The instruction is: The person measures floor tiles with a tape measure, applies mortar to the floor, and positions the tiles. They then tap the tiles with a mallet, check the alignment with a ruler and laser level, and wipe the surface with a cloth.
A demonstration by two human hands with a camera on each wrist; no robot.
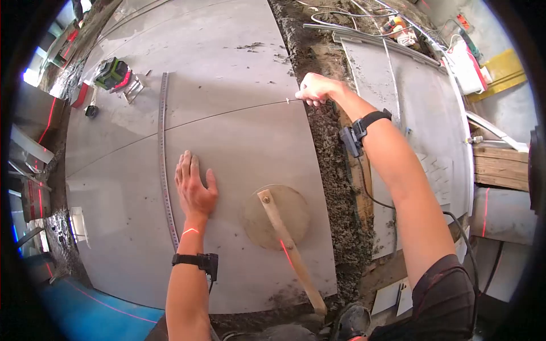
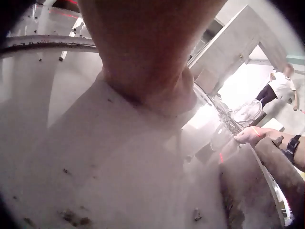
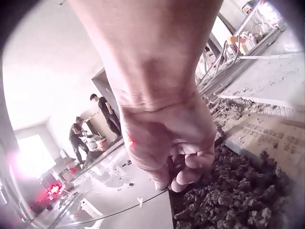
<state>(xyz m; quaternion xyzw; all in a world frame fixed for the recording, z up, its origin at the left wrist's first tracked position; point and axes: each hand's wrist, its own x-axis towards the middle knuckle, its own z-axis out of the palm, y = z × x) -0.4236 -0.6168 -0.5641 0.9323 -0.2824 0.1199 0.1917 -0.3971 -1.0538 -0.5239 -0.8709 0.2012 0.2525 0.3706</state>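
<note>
My left hand (image 1: pixel 196 190) lies flat on a large grey tile (image 1: pixel 256 142), fingers extended, between a steel ruler (image 1: pixel 163 131) and a round suction disc (image 1: pixel 301 210) with a wooden bar (image 1: pixel 281 227) across it. At the tile's right edge, by the end of a thin seam, is my right hand (image 1: pixel 315 89) with fingers curled. A small white cross spacer (image 1: pixel 288 100) sits in the seam just left of it. In the right wrist view the thumb and curled fingers of the right hand (image 3: pixel 178 167) are beside that spacer (image 3: pixel 139 202), apart from it; nothing shows between them.
Crumbly mortar (image 1: pixel 335 170) runs along the tile's right edge. A green laser level (image 1: pixel 111 74) stands at the upper left. More tiles (image 1: pixel 426 113) and metal rails lie right; a blue sheet (image 1: pixel 102 310) lies lower left. Two people (image 3: pixel 109 114) are in the background.
</note>
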